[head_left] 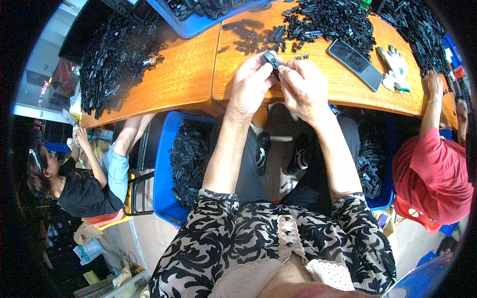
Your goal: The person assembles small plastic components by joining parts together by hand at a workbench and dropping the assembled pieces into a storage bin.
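Over the near edge of the wooden table [194, 74], both my hands meet at a small black plastic part [270, 59]. My left hand [250, 83] grips it between thumb and fingers, its rounded end pointing up and away. From the other side, the fingertips of my right hand [305, 88] are pinched at the part's lower right end. Whether a second small piece sits between those fingertips is hidden. Just beyond my hands, some loose small black pieces [301, 57] lie by a large heap of black plastic parts [333, 22].
A phone [355, 64] and a white work glove [395, 67] lie to the right. Another heap of black parts [119, 59] covers the left table. Blue bins [171, 149] of black parts flank my legs; a blue tray [191, 30] stands ahead. People sit at both sides.
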Available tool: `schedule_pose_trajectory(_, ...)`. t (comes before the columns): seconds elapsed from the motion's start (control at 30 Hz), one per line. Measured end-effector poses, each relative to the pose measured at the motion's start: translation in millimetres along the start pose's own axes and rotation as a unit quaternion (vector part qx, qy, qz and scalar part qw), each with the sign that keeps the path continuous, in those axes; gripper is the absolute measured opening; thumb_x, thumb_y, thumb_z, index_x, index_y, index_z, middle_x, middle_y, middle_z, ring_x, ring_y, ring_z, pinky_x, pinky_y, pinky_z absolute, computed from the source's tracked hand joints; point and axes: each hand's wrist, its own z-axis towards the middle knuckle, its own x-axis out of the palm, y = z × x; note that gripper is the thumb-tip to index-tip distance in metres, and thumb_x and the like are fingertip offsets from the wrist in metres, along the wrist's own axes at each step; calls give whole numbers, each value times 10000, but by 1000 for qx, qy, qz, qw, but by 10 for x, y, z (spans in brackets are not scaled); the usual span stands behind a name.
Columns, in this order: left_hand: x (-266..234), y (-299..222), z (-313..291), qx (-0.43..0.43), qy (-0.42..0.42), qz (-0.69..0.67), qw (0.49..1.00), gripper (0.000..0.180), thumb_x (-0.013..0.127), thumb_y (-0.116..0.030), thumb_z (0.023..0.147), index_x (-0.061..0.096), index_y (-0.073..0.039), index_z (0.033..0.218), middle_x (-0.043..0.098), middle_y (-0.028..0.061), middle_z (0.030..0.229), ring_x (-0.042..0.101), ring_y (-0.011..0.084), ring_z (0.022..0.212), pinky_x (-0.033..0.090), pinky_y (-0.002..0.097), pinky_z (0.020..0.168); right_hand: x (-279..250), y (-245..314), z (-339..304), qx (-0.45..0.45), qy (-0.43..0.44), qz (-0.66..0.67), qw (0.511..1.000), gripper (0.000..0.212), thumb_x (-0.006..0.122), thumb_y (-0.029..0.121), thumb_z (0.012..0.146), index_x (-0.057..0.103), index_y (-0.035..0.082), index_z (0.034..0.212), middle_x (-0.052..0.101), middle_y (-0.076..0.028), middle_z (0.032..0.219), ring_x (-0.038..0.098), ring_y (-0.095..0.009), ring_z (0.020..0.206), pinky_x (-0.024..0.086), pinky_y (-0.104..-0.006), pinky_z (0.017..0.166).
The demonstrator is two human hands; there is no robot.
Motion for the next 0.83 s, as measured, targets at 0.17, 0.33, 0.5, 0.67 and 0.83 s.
schedule_pose_trajectory(0.17, 42, 21, 33, 23, -71, -21, 997, 251, 546, -87, 1030, 569, 44, 1243, 649, 121, 1150, 639, 208, 1054, 527, 339, 946, 55, 39, -17, -16, 97, -81, 992, 405, 689, 91, 749, 668, 30, 1149, 649, -122, 1203, 611, -287, 945, 552, -392, 754)
schedule_pose_trajectory(0.33, 22, -37, 43, 27, -112, -31, 993, 185, 571, -88, 1017, 602, 13, 1168, 662, 107, 1108, 648, 180, 1020, 525, 322, 932, 135, 72, 8, 19, 88, -16, 996, 467, 673, 58, 752, 662, 91, 1218, 629, -110, 1223, 617, -309, 986, 553, -410, 800)
schedule_pose_trajectory(0.5, -58, -277, 152, 84, -178, 71, 978, 169, 605, -91, 1000, 600, 12, 1133, 676, 102, 1053, 666, 218, 1028, 536, 374, 961, -35, -341, 24, 143, 57, -111, 982, 442, 654, 31, 817, 658, 165, 1239, 621, -103, 1233, 604, -315, 1102, 538, -410, 903)
schedule_pose_trajectory(0.67, -447, -681, 933, 212, -244, 565, 759, 251, 709, -40, 801, 701, -56, 1051, 690, 103, 1069, 664, 233, 1012, 525, 340, 916, 38, -596, -69, 146, 105, -177, 968, 177, 726, 184, 831, 725, 87, 978, 662, -89, 1014, 604, -296, 987, 532, -429, 844)
schedule_pose_trajectory(0.83, -873, -1056, 1606, 16, -70, 827, 558, 412, 731, -58, 746, 761, -141, 1149, 684, 166, 1252, 653, 284, 1160, 503, 384, 1007, 99, -572, -36, 117, 119, -128, 978, 149, 759, 206, 801, 720, 79, 868, 658, -84, 939, 605, -290, 970, 512, -388, 870)
